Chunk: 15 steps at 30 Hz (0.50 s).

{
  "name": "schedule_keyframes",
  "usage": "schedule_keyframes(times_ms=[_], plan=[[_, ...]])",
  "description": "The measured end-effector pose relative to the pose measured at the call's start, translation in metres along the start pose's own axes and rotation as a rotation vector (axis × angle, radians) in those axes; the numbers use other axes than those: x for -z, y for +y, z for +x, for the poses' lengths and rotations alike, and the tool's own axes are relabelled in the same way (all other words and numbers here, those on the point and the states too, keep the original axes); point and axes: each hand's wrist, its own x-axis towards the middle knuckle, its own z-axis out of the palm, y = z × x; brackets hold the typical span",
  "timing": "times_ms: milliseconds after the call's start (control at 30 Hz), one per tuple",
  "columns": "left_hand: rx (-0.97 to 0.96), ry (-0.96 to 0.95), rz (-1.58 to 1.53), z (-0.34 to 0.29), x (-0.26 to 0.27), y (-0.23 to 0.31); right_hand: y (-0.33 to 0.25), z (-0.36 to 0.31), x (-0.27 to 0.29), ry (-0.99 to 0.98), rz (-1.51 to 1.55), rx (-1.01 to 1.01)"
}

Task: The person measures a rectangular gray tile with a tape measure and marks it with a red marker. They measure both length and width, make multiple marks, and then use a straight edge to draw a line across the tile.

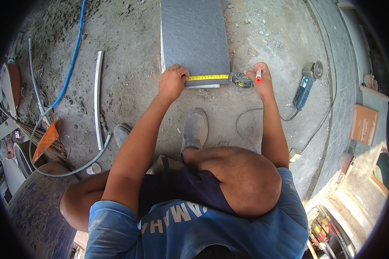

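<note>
A dark grey slate-textured tile (194, 39) lies on the rough concrete floor in front of me. Across its near end runs the yellow blade of a tape measure (208, 77). At the tile's left edge, my left hand (173, 82) pinches the blade's end. The black and yellow tape case (241, 80) rests just beyond the right edge. Beside it, my right hand (263, 82) grips a white marker with a red end (258, 76); its fingertips reach the case, but whether they hold it is unclear. A pale strip shows under the tile's near edge.
An angle grinder (304, 88) lies to the right, its cord looping across the floor. On the left are a pale straight strip (97, 99), a blue hose (75, 52), a broom (43, 140) and an orange scoop-like piece (46, 140). A brown tile (364, 124) leans far right.
</note>
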Motion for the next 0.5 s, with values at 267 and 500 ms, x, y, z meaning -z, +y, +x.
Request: schedule_keyframes(times_ms=[267, 500], plan=[[0.005, -0.007, -0.022, 0.002, 0.003, 0.001, -0.041, 0.004, 0.000, -0.132, 0.036, -0.158], [0.013, -0.012, -0.043, 0.003, 0.004, -0.003, -0.039, -0.021, -0.011, 0.010, -0.359, 0.199]])
